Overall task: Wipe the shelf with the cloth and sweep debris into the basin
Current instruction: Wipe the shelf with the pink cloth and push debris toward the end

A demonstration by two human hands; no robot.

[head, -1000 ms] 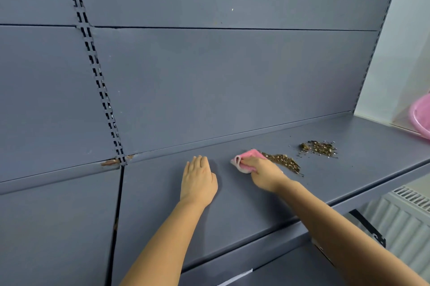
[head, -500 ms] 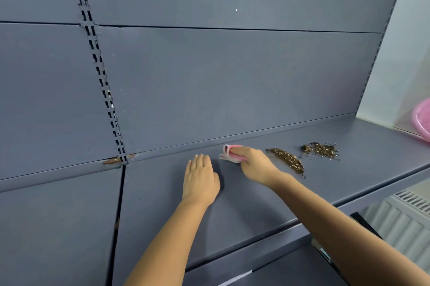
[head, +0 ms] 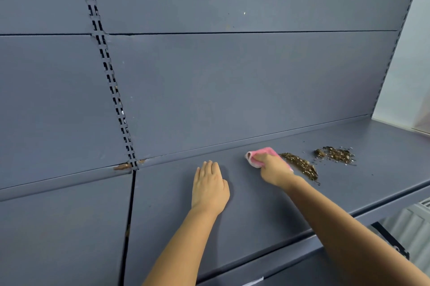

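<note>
Two hands: on shelf
Left hand: flat, fingers straight, holding nothing
Right hand: grips cloth, debris just beside

Matt, smooth grey metal shelf; soft pink cloth; dry, crumbly brown debris.

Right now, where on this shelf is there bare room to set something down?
Bare shelf lies in front of both hands, toward the front edge, and left of the left hand. More lies right of the far debris pile. It is crowded where the right hand holds the cloth against the near debris pile.
</note>
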